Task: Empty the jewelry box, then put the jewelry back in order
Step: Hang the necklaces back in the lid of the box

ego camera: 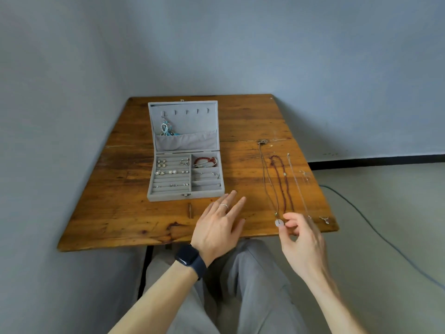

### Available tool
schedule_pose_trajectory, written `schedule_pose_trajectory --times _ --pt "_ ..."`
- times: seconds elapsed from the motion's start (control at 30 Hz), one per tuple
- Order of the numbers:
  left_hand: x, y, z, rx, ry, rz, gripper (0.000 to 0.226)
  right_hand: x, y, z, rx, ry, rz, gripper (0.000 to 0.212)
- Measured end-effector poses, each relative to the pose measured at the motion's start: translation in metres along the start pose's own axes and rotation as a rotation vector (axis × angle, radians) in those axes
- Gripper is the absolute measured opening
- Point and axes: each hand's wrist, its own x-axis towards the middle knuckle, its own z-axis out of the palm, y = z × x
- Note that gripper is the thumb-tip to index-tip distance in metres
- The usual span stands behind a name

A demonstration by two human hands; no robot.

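— What was the right hand (pixel 301 235) doing?
— Its grip was closed on the pale disc pendant (pixel 278 222), thumb and forefinger curled at its edge, close to the front edge of the tabletop (pixel 120 213). The pendant's cord (pixel 265 174) ran away from it across the wood.
— And beside that?
— A dark red bead necklace (pixel 280 184) lay just right of the cord, then a thin silver chain (pixel 297 184), both stretched lengthwise.
— The left hand (pixel 219 225)?
— Open, palm down, fingers straight and spread, near the front of the box. I couldn't tell whether it touched the wood.
— The box itself?
— The grey jewelry box (pixel 185 194) stood open, lid upright, well apart from the necklaces. Earrings (pixel 163 167) sat in its slotted rows, a red bracelet (pixel 204 161) in the far right compartment, and a silver-and-turquoise piece (pixel 166 128) hung from the lid's leftmost hook.
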Motion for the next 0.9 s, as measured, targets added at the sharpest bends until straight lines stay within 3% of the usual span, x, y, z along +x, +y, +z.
schedule_pose_trajectory --times 0.13,0.37,0.6,0.77,0.83,0.9 --pt "-0.008 0.001 0.027 0.054 -0.103 -0.026 0.062 -0.010 0.013 -0.009 -0.105 -0.057 0.048 0.026" --pt "-0.010 -0.001 0.040 0.088 -0.076 -0.039 0.063 0.011 0.003 -0.004 -0.257 -0.145 0.053 0.032" --pt "-0.007 0.003 0.033 0.024 -0.088 -0.074 0.062 0.025 -0.009 0.008 -0.301 -0.223 0.059 0.019" --pt "0.016 0.030 -0.001 -0.404 -0.042 -0.327 0.053 0.027 -0.012 -0.007 -0.097 -0.277 0.084 0.014" --pt "0.029 0.045 -0.013 -0.646 -0.159 -0.461 0.059 0.026 -0.016 -0.016 0.045 -0.333 0.140 0.014" --pt "0.037 0.058 -0.020 -0.854 -0.382 -0.588 0.060 0.022 -0.019 -0.027 0.154 -0.389 0.179 0.015"
